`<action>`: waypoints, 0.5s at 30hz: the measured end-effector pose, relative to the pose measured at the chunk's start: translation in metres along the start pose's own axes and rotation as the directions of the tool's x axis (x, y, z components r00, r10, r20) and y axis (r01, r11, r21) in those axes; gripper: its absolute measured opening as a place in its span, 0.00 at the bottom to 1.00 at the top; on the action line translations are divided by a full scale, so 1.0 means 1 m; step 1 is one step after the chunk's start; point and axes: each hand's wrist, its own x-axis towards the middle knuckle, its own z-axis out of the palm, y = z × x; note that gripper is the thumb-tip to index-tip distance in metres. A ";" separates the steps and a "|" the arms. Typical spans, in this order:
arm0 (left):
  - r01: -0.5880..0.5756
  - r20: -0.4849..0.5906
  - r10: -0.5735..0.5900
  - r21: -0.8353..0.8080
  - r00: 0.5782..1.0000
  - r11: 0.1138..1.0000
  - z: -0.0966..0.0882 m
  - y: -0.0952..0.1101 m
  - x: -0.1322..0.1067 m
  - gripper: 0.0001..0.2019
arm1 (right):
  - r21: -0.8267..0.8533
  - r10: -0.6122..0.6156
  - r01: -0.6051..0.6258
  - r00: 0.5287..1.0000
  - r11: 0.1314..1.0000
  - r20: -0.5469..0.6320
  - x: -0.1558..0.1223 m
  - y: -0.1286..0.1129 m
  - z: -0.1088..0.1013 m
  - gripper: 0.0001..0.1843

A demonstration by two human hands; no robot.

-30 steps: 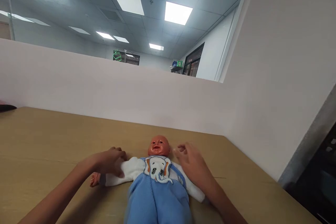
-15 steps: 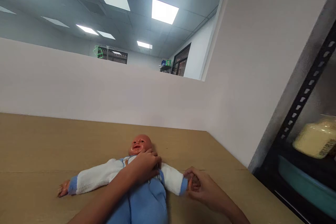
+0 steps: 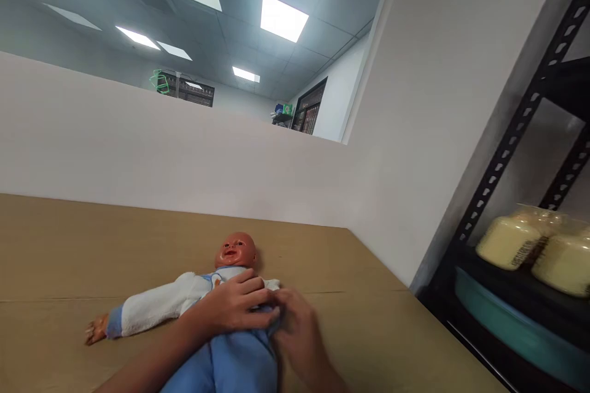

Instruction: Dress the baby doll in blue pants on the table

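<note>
A baby doll (image 3: 237, 252) lies on its back on the tan table (image 3: 69, 245), in a white top and blue overalls (image 3: 230, 368). Its one white-sleeved arm (image 3: 147, 307) stretches out to the left. My left hand (image 3: 235, 306) lies across the doll's chest, fingers stretched flat over the fabric. My right hand (image 3: 297, 331) comes in from the right with its fingers curled in at the doll's chest, touching my left fingertips. The doll's other arm is folded in under my hands, with only a bit of white sleeve (image 3: 273, 284) showing.
A white partition (image 3: 161, 159) runs along the table's far edge and a white wall (image 3: 415, 135) closes the right side. A black metal shelf rack (image 3: 520, 116) at the right holds pale yellow wrapped jars (image 3: 509, 242) and a teal tray (image 3: 507, 325).
My right hand has brought the doll's right-side arm in from outstretched to over its chest. My left hand has stayed on the chest. The view has swung a little to the right.
</note>
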 end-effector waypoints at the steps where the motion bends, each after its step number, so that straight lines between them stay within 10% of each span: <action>1: -0.022 -0.023 0.023 0.028 0.999 0.999 0.000 0.000 -0.001 0.18 | -0.037 -0.036 0.038 0.998 0.999 0.047 -0.004 -0.004 0.006 0.20; 4: 0.129 -0.085 -0.138 -0.099 0.987 0.987 -0.005 -0.002 0.001 0.16 | 0.026 -0.007 0.004 0.990 1.000 0.141 -0.012 -0.009 0.011 0.21; 8: 0.452 -0.001 -0.492 -0.395 0.870 0.800 -0.010 -0.006 0.011 0.10 | 0.440 0.182 -0.227 0.973 0.869 0.144 -0.011 0.000 0.009 0.18; 15: 0.608 0.148 -0.597 -0.332 0.788 0.721 0.001 -0.009 0.011 0.05 | 0.380 0.378 -0.323 0.922 0.867 -0.079 -0.009 0.037 0.015 0.25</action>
